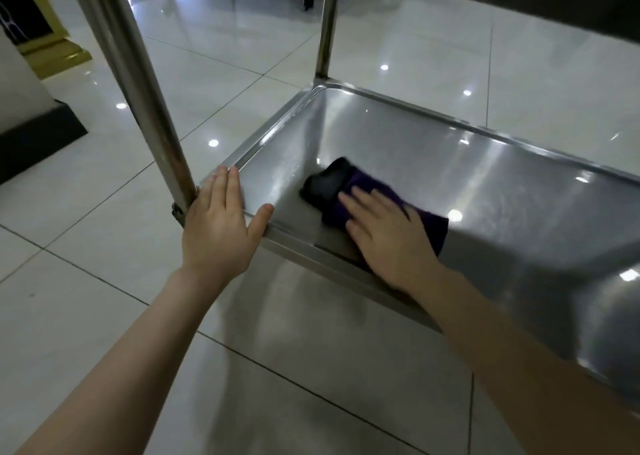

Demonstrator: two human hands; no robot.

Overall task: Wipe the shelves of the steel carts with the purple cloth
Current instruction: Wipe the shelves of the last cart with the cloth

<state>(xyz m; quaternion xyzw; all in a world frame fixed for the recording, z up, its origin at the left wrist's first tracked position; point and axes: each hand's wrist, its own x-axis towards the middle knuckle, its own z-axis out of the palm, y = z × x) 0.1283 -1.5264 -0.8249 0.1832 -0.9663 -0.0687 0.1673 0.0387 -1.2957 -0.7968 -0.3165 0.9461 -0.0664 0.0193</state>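
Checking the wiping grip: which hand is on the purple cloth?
The right hand, flat on the purple cloth; the left hand rests on the shelf rim.

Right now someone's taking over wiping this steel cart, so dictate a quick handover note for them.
Left hand: fingers straight, rests on the near left corner rim of the low stainless steel cart shelf, beside the round steel post.
Right hand: presses the folded purple cloth flat on the shelf floor near its left end.
Done: this shelf is being wiped; how much cannot be told.
Left: probably its right stretch, plus any shelves out of view.
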